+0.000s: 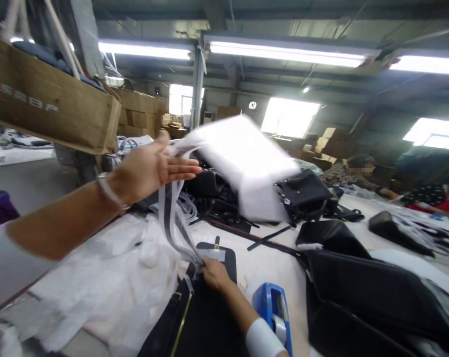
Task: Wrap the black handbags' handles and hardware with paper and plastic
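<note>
My left hand [153, 166] is raised, its fingers stretched out. Beside its fingers a white sheet [246, 158], smeared by motion, hangs in the air; I cannot tell whether they touch. A dark strap with pale, translucent edging [168, 213] runs down from near this hand to my right hand [214, 272]. The right fingers are closed around the strap's lower end, just above a black bag [213, 317] with a gold zipper [181, 322]. The bag lies on the white table, its top flap pointing away from me.
A blue tape dispenser [272, 315] stands right of the bag. Crumpled white wrapping [108, 277] covers the left side. Black bags [365, 282] lie at right, more behind the sheet. A cardboard box [53, 99] hangs upper left. Other people [354, 168] sit at far right.
</note>
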The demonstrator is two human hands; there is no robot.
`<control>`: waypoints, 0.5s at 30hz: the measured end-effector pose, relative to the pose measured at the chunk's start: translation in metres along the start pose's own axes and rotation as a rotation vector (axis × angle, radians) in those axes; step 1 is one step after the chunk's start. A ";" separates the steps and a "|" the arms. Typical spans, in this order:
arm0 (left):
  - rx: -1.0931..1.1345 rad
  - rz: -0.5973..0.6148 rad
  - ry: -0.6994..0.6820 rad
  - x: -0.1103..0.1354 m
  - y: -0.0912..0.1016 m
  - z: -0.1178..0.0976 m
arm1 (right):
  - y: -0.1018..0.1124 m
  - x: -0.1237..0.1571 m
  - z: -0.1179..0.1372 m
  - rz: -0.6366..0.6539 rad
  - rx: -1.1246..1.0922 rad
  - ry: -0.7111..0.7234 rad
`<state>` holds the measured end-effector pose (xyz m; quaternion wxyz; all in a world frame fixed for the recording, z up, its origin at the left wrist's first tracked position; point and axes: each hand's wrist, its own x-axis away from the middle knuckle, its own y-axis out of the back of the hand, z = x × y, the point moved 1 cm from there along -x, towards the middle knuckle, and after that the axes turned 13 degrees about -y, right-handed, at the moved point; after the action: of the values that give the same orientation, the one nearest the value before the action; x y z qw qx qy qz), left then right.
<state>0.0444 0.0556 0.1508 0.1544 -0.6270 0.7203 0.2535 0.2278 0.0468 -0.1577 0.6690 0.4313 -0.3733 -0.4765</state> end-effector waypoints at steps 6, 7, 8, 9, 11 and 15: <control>-0.066 0.161 -0.164 -0.030 -0.061 0.031 | 0.005 -0.005 -0.011 0.167 -0.500 -0.065; -0.072 0.146 -0.166 -0.012 -0.065 0.043 | 0.005 -0.006 -0.016 0.184 -0.590 -0.075; -0.094 0.114 -0.170 0.010 -0.067 0.057 | 0.005 -0.007 -0.020 0.201 -0.680 -0.085; -0.146 0.086 -0.169 0.037 -0.066 0.072 | 0.004 -0.008 -0.025 0.216 -0.768 -0.094; -0.210 0.153 -0.050 0.091 -0.063 0.106 | 0.001 -0.010 -0.032 0.242 -0.926 -0.107; -0.371 0.262 0.236 0.158 -0.066 0.173 | -0.005 -0.010 -0.037 0.269 -1.134 -0.129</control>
<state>0.0667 0.0158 -0.0883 -0.0828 -0.5710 0.7496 0.3243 0.2569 0.0642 -0.1758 0.8259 -0.0753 -0.1514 -0.5378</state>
